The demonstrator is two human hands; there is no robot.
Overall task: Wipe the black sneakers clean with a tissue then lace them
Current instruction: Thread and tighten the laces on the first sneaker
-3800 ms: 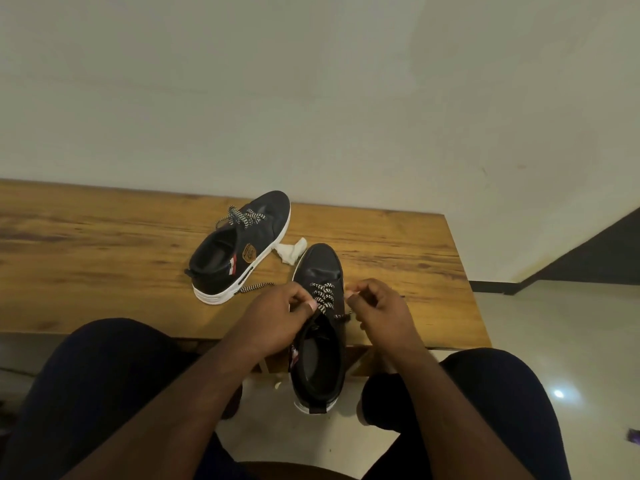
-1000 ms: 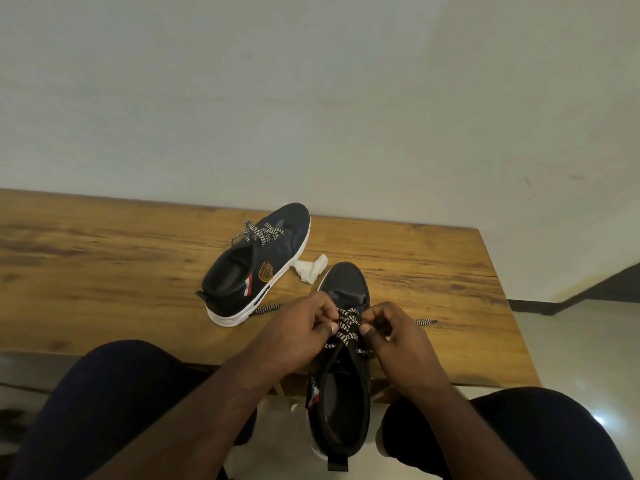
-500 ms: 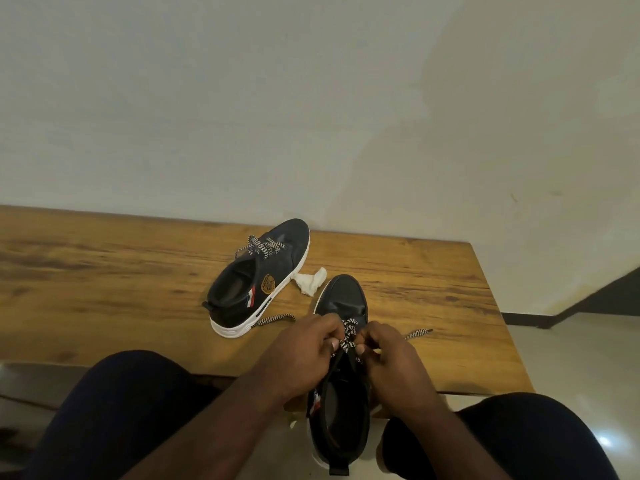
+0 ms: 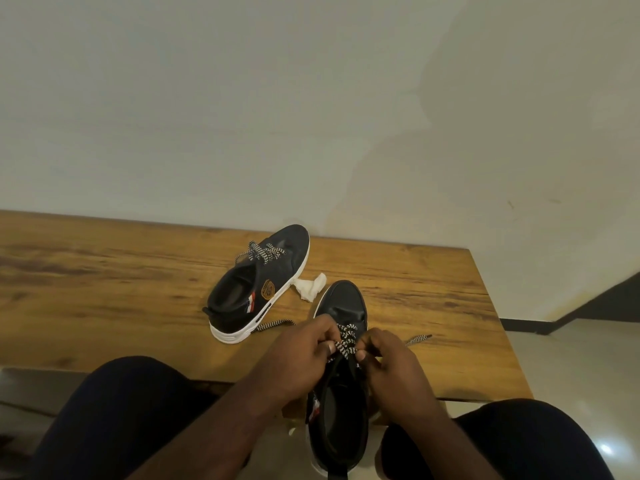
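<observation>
A black sneaker (image 4: pixel 343 303) with a white sole lies toe-away on the wooden table's (image 4: pixel 104 292) front edge, its heel hanging over toward my lap. My left hand (image 4: pixel 304 355) and my right hand (image 4: pixel 388 362) meet over its tongue, each pinching the black-and-white lace (image 4: pixel 346 341). One lace end (image 4: pixel 419 339) trails to the right on the table. The second black sneaker (image 4: pixel 259 289) rests further back on the left, its lace loose. A crumpled white tissue (image 4: pixel 311 287) lies between the two shoes.
A plain pale wall rises right behind the table. The table's right edge drops to a glossy tiled floor (image 4: pixel 571 368) with a dark skirting. My knees in dark trousers (image 4: pixel 131 410) sit below the front edge.
Both hands have stayed on the lace of the near sneaker, working it with small finger moves. The view has tilted slightly. The far sneaker and tissue have not moved.
</observation>
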